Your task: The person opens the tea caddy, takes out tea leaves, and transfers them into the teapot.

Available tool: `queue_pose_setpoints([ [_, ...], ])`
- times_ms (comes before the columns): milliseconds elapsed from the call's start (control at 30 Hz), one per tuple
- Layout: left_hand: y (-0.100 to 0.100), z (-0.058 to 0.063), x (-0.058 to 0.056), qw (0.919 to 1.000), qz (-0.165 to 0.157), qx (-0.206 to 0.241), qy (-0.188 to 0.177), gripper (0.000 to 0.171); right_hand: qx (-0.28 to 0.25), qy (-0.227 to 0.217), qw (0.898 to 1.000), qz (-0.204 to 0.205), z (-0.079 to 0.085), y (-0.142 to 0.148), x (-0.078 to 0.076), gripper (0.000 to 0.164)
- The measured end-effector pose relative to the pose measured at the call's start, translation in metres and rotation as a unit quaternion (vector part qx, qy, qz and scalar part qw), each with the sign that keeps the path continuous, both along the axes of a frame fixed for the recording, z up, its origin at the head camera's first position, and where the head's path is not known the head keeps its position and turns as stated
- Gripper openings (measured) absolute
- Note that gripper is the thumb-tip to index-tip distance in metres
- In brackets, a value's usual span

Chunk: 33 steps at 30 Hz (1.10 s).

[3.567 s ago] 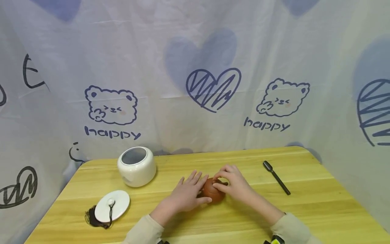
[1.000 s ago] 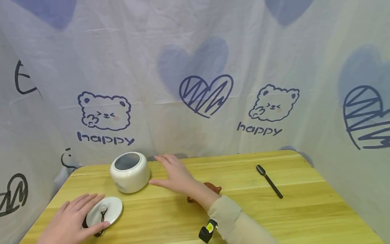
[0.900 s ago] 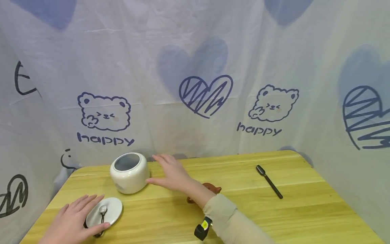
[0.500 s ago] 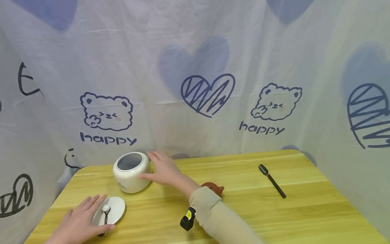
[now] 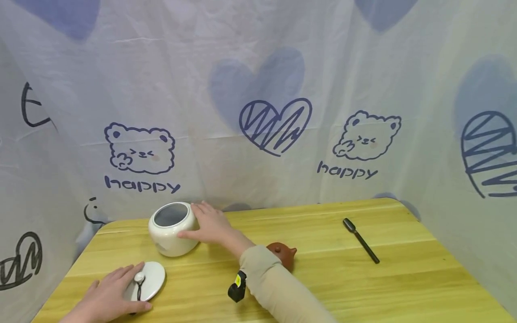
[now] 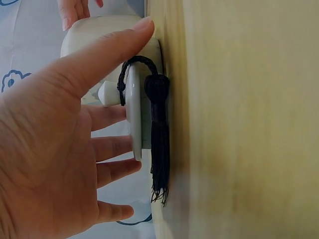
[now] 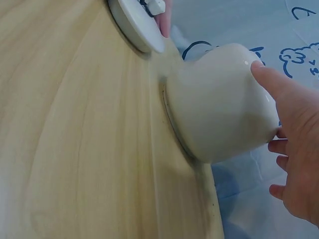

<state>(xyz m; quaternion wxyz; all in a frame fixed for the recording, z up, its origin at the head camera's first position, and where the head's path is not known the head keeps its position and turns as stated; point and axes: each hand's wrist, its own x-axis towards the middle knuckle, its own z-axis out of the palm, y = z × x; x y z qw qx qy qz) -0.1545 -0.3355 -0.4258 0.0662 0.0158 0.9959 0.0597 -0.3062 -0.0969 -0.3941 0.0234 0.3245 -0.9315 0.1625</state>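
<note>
A white ceramic jar (image 5: 166,238) stands uncovered at the table's back left. My right hand (image 5: 214,227) is at its right side; the thumb lies against the front of the jar and the other fingers reach along its back right. In front of the jar, a white lid (image 5: 155,277) with a knob and a black tassel (image 6: 159,129) lies on the table. My left hand (image 5: 109,294) is spread around the lid's left side, thumb near the front edge and fingers near the far edge. A reddish-brown teapot (image 5: 284,255) is partly hidden behind my right sleeve.
A black scoop (image 5: 361,241) with a long handle lies at the right of the wooden table (image 5: 404,287). A printed white cloth (image 5: 210,170) hangs close behind the table's back edge.
Both hands have left the teapot they were touching. My left hand moved left to the lid. My right hand moved left across the table and has closed the small distance to the jar.
</note>
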Motion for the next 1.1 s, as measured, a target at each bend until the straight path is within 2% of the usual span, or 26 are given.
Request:
queue_pose_setpoints([
  [267,0.002,-0.002,-0.006,0.9996,0.012,0.013,-0.023,0.115,-0.023,0.002,1.000,-0.003,-0.004,-0.006,0.001,0.097],
  [433,0.004,-0.003,-0.006,0.9995,0.016,0.017,-0.019,0.116,-0.033,0.017,0.999,-0.015,-0.009,-0.010,0.001,0.097],
  [867,0.004,0.000,-0.005,0.9983,-0.013,0.006,0.056,0.110,-0.038,0.029,0.998,-0.027,-0.004,-0.014,0.002,0.095],
  [1100,0.008,0.000,-0.001,0.9967,-0.008,-0.005,0.080,0.110,-0.041,0.020,0.998,-0.031,-0.005,-0.013,0.002,0.095],
])
